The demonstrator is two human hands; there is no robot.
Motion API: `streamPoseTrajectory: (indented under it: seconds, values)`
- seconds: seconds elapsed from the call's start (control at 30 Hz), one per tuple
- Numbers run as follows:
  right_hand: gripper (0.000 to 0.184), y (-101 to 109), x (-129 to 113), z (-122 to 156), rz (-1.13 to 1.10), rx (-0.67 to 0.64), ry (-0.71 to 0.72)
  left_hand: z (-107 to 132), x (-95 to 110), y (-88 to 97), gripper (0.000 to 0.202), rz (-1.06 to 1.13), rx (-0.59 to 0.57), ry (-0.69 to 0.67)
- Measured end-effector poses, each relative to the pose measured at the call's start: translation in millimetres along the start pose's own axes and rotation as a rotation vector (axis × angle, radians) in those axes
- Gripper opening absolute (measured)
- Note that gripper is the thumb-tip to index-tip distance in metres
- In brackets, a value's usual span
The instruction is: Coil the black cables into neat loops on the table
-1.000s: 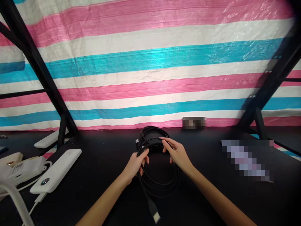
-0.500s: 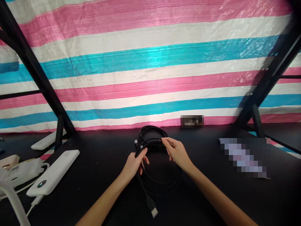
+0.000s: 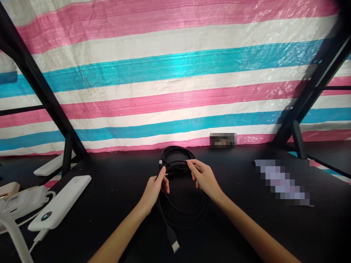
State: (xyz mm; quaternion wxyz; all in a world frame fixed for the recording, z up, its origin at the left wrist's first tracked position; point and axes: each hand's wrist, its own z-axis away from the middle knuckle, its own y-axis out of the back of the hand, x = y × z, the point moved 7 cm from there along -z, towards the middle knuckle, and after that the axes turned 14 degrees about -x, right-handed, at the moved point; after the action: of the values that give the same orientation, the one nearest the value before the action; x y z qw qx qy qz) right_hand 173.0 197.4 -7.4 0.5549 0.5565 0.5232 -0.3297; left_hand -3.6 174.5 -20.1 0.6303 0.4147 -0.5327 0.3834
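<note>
A black USB cable [image 3: 183, 213] hangs in loose loops between my two hands. My left hand [image 3: 155, 188] pinches the loops at their left side, thumb on top. At the right side of the same loops, my right hand [image 3: 203, 177] grips the cable between thumb and fingers. One end dangles below my left hand, with a metal USB plug [image 3: 175, 246] pointing down. Just above my left thumb a small light-coloured connector tip [image 3: 160, 162] shows. Behind the hands, a further coil of black cable [image 3: 178, 149] is partly hidden by the held loops.
A white power bank [image 3: 63, 202] with a plugged-in cord lies on the black table [image 3: 115, 226] at left, beside white chargers [image 3: 26, 201]. A blurred-out flat item [image 3: 282, 184] lies at right. Black frame legs [image 3: 44, 91] stand before a striped sheet [image 3: 175, 84].
My left hand has shifted slightly up and left on the cable loops. The dangling USB plug has swung a little left. My right hand keeps its hold.
</note>
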Motion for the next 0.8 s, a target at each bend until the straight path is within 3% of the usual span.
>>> streamPoseTrajectory:
  seconds: [0.27,0.47,0.8]
  values:
    - [0.043,-6.9,-6.7,5.4,0.004,-0.006,-0.008,-3.2,-6.7,-3.4,0.05,0.237,-0.035,0.017]
    - [0.045,-11.4,-14.1,8.6,0.151,-0.034,0.054,-2.0,-3.3,-3.0,0.05,0.217,-0.044,0.021]
    - [0.044,-10.7,-11.4,6.4,0.11,-0.054,0.033,-5.2,-8.4,-2.7,0.05,0.242,-0.061,0.017]
